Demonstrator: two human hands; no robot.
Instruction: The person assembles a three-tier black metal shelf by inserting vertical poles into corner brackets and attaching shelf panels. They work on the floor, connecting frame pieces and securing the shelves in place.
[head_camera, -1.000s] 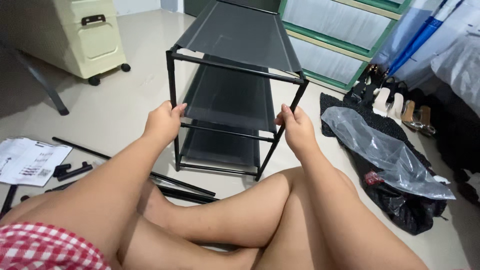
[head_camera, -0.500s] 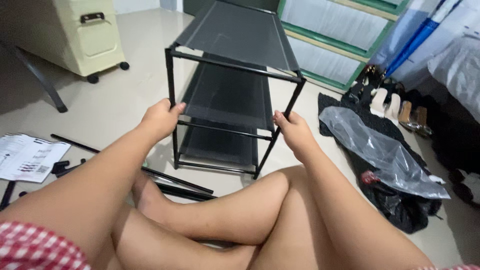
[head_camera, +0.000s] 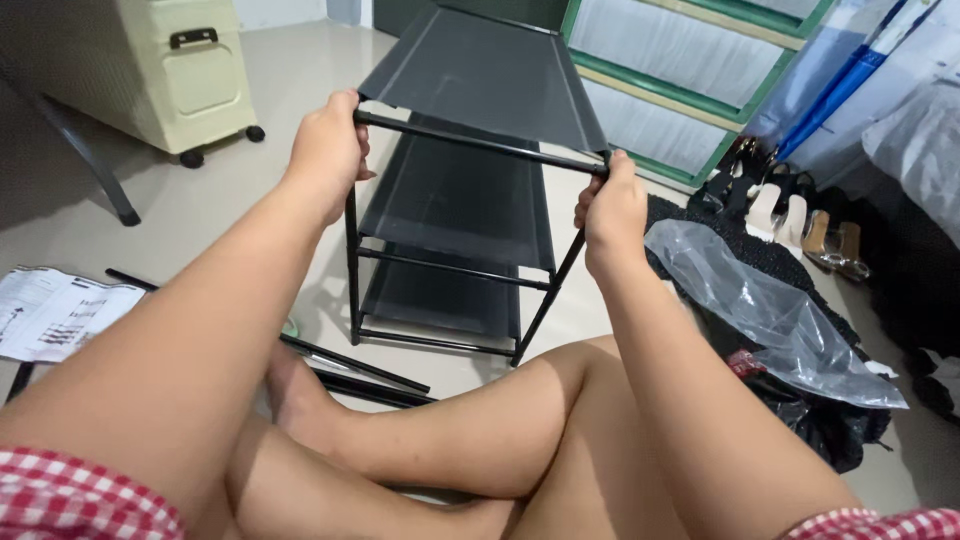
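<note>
A black three-tier rack (head_camera: 470, 190) with dark fabric shelves stands on the floor in front of my crossed legs. My left hand (head_camera: 328, 145) grips the near top left corner of its frame. My right hand (head_camera: 612, 210) grips the near top right corner, at the end of the top front bar (head_camera: 480, 143). Both hands are closed around the metal tubing.
Loose black rods (head_camera: 350, 365) lie on the floor by my left foot, with an instruction sheet (head_camera: 55, 312) further left. A cream wheeled cabinet (head_camera: 180, 65) stands at back left. A clear plastic bag (head_camera: 770, 310) on dark cloth and several shoes (head_camera: 790, 205) lie to the right.
Both hands have moved up from the rack's middle shelf posts to its top front corners. The rack has stayed in place.
</note>
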